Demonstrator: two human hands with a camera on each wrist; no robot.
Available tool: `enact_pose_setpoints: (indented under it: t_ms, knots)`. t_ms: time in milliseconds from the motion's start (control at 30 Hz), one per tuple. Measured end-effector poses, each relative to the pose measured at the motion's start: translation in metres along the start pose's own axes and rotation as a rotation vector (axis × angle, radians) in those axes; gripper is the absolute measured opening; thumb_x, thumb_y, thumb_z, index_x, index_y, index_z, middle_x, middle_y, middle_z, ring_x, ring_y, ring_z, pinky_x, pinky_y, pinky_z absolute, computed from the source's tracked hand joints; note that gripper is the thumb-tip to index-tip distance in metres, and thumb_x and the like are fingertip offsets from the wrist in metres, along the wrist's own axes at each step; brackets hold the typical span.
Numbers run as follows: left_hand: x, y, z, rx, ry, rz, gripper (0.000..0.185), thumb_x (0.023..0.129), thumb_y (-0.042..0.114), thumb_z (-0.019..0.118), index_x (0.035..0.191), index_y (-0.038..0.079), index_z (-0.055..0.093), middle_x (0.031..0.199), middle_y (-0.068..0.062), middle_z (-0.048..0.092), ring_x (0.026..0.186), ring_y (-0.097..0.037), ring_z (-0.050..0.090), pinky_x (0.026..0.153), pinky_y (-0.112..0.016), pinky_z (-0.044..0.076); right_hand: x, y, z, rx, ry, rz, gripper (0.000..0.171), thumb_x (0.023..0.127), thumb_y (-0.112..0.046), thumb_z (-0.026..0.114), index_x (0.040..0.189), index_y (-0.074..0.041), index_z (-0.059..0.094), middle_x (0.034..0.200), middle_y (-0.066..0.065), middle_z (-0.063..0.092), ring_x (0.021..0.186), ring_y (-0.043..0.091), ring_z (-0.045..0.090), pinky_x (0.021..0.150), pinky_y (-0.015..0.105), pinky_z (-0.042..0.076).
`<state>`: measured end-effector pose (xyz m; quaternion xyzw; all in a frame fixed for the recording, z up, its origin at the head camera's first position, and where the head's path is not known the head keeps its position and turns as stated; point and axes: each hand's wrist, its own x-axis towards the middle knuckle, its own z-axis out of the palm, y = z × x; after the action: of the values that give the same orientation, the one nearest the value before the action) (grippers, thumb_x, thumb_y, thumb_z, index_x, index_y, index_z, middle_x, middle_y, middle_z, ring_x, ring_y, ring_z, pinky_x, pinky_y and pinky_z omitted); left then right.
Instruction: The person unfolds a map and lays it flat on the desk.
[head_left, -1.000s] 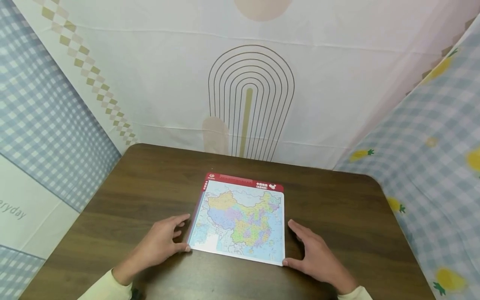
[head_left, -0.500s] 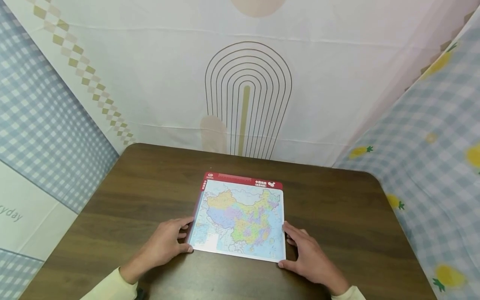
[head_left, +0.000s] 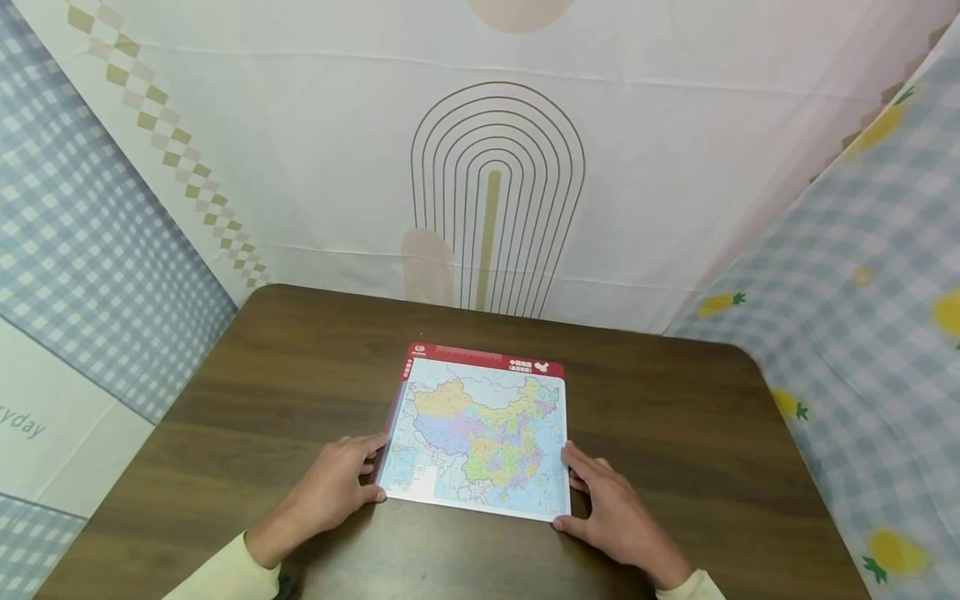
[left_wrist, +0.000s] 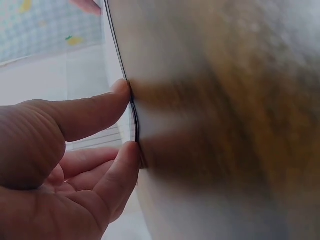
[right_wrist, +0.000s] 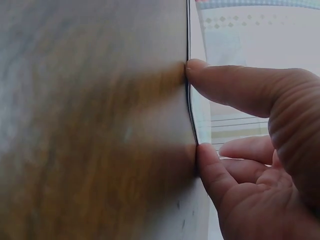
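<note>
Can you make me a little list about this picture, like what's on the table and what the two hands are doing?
Thing: a flat map board with a red top strip
Where: lying flat in the middle of the brown table
Left hand: fingertips touch the board's left edge near its front corner
Right hand: fingertips touch the board's right edge near its front corner
Board lifted: cannot tell
Behind the table: white cloth printed with arches

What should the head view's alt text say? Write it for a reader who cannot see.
Two hands touch the side edges of a map board lying flat on a dark wooden table: the left hand at its left edge, the right hand at its right. Patterned cloth hangs behind.
</note>
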<state>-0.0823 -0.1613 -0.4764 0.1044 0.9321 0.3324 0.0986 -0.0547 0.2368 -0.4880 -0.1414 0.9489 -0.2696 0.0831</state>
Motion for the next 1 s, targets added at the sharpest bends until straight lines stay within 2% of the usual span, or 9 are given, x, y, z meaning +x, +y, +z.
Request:
enact_pose_setpoints:
  t_ms: [267, 367, 567, 733, 1000]
  knots:
    - [-0.002, 0.005, 0.001, 0.104, -0.015, 0.007, 0.071, 0.074, 0.004, 0.095, 0.137, -0.009, 0.065, 0.137, -0.027, 0.068, 0.114, -0.035, 0.072, 0.083, -0.034, 0.064, 0.002, 0.005, -0.002, -0.013, -0.024, -0.051, 0.090, 0.082, -0.025, 0.093, 0.156, 0.000, 0.048, 0.164, 0.020, 0.045, 0.129, 0.027, 0.063, 0.102, 0.043, 0.054]
    - [-0.005, 0.008, 0.002, 0.129, -0.009, 0.019, 0.069, 0.074, 0.004, 0.096, 0.135, -0.009, 0.066, 0.135, -0.026, 0.069, 0.114, -0.034, 0.071, 0.084, -0.036, 0.064, 0.003, 0.007, -0.003, 0.004, -0.038, -0.071, 0.088, 0.084, -0.023, 0.092, 0.156, 0.001, 0.048, 0.164, 0.021, 0.045, 0.126, 0.025, 0.066, 0.103, 0.040, 0.055]
    - [-0.011, 0.010, 0.006, 0.165, 0.010, 0.067, 0.065, 0.072, 0.006, 0.097, 0.130, -0.006, 0.068, 0.130, -0.023, 0.072, 0.112, -0.033, 0.070, 0.093, -0.045, 0.060, 0.006, 0.012, -0.008, 0.020, -0.048, -0.095, 0.085, 0.084, -0.020, 0.091, 0.154, 0.004, 0.049, 0.163, 0.022, 0.046, 0.122, 0.026, 0.066, 0.094, 0.028, 0.059]
    - [-0.016, 0.010, 0.011, 0.162, 0.027, 0.085, 0.062, 0.073, 0.006, 0.096, 0.127, -0.005, 0.069, 0.129, -0.022, 0.072, 0.112, -0.033, 0.070, 0.101, -0.052, 0.056, 0.012, 0.016, -0.012, 0.017, -0.073, -0.125, 0.083, 0.086, -0.017, 0.090, 0.154, 0.005, 0.048, 0.164, 0.023, 0.044, 0.122, 0.028, 0.065, 0.093, 0.027, 0.059]
    - [-0.023, 0.014, 0.017, 0.200, 0.052, 0.135, 0.053, 0.075, 0.008, 0.094, 0.122, -0.004, 0.071, 0.127, -0.020, 0.071, 0.111, -0.034, 0.068, 0.092, -0.047, 0.059, 0.030, 0.025, -0.020, 0.055, -0.128, -0.147, 0.083, 0.090, -0.010, 0.085, 0.158, 0.005, 0.041, 0.167, 0.022, 0.038, 0.124, 0.029, 0.065, 0.093, 0.028, 0.060]
